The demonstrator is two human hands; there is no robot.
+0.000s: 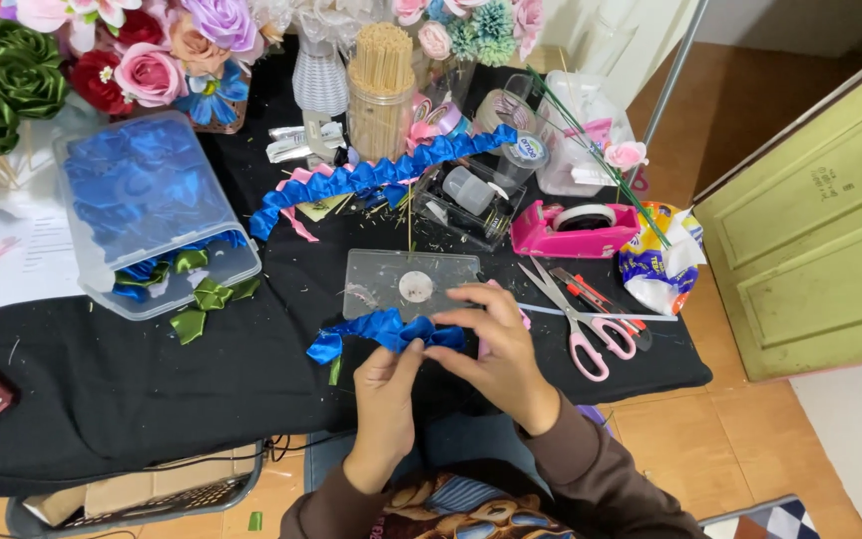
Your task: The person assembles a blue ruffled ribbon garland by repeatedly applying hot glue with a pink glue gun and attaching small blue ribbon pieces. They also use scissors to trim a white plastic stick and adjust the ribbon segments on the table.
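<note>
We see both hands pinching a folded blue ribbon strip [383, 330] at the table's near edge: the left hand [387, 391] grips it from below, the right hand [496, 351] from above. Just beyond the fingers lies a clear plastic plate [371, 274]. Pink-handled scissors [579, 321] rest right of the right hand. A clear box [147, 205] of blue ribbon sits far left.
</note>
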